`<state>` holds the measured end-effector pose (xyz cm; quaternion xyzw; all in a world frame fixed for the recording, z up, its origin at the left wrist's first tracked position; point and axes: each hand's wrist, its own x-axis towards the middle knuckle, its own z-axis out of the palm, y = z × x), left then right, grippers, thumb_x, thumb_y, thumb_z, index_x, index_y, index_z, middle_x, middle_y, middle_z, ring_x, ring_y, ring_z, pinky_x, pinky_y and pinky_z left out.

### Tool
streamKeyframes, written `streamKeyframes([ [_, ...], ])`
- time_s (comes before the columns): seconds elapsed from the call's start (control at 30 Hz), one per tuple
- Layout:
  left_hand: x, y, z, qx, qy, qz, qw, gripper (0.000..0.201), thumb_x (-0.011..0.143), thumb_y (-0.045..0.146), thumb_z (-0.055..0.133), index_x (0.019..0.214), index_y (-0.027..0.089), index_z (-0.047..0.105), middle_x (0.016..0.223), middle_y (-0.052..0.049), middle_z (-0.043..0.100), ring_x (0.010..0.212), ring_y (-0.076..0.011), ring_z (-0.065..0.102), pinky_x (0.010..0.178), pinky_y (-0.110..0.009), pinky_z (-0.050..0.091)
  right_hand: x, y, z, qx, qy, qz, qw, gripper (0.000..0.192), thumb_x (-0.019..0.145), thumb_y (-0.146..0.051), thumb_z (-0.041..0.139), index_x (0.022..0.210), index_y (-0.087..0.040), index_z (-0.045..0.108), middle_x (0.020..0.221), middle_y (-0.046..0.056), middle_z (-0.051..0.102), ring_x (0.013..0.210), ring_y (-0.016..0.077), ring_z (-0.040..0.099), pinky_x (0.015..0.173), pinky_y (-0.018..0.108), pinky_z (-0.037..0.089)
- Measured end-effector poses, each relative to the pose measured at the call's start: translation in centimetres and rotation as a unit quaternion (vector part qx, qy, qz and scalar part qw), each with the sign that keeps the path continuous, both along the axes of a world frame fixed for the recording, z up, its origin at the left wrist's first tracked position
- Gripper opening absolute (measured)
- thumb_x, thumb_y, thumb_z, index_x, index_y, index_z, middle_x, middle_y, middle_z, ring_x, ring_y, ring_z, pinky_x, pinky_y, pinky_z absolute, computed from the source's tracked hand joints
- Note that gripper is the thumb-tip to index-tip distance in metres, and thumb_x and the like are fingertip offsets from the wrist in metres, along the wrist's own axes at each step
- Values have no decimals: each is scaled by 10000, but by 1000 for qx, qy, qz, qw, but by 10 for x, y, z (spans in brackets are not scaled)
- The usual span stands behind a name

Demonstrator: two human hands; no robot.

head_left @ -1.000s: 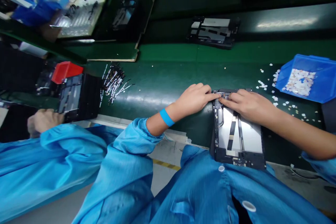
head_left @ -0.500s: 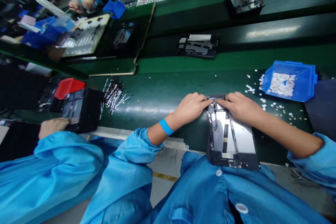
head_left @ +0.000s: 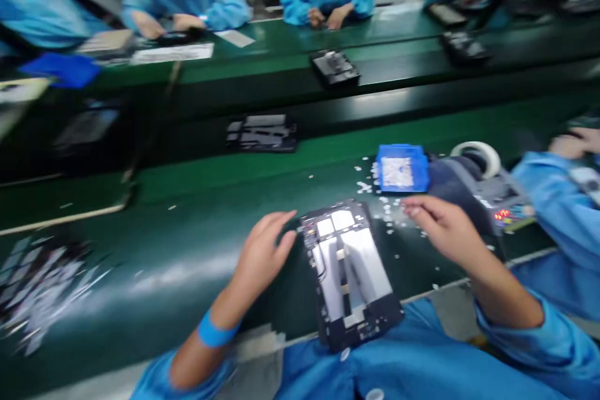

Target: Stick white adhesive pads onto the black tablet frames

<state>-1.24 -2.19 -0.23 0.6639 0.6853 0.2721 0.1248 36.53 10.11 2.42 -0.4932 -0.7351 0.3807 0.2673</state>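
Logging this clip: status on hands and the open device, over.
Left hand open, fingertips at the device frame's left edge. Right hand open, off the frame, over white scraps near blue bin. Nothing on the frame.

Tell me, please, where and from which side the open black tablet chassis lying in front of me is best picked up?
Grip the flat black tablet chassis by its two long black side rails, probably one of the hands at each side: left hand already rests by the left rail, right hand hovers off the right. It lies flat with silvery inner parts exposed upward, so avoid the middle.
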Motion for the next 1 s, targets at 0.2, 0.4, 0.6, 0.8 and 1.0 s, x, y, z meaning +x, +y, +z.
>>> streamKeyframes([
  [0.2,-14,2,-9,-24,-24,105,994,420,891,489,568,1164,220,740,1022,-68,751,779,-251,699,759,-399,609,126,-85,-35,-181,194,-334,905,443,728,-602,879,862,-204,739,646,12,681,511,116,568,467,223,446],
  [0.4,30,16,30,-24,-33,77,996,351,888,466,576,1124,258,733,1050,-80,755,832,-273,706,725,-406,595,165,-52,-58,-194,313,-393,843,534,646,-598,911,943,-203,707,766,22,706,547,104,589,467,211,474],
  [0.6,47,7,47,-9,-31,53,998,326,871,504,588,1104,318,720,1068,-15,762,894,-285,719,824,-456,603,148,-14,-57,-189,358,-383,830,467,610,-515,914,807,-208,622,663,-15,643,496,82,520,421,187,399],
  [0.8,36,2,36,-11,-45,84,995,308,866,504,618,1072,319,754,1058,-22,777,893,-299,728,728,-428,594,125,-39,-51,-187,349,-390,831,520,543,-548,934,718,-218,572,591,-41,581,472,75,462,424,190,347],
  [1.0,74,-7,41,-56,-241,30,968,315,895,340,595,1131,194,743,1099,-95,771,985,-228,720,890,-374,585,25,-84,-42,-239,285,-214,903,354,794,-537,851,839,-208,728,721,41,717,552,128,560,502,253,435],
])
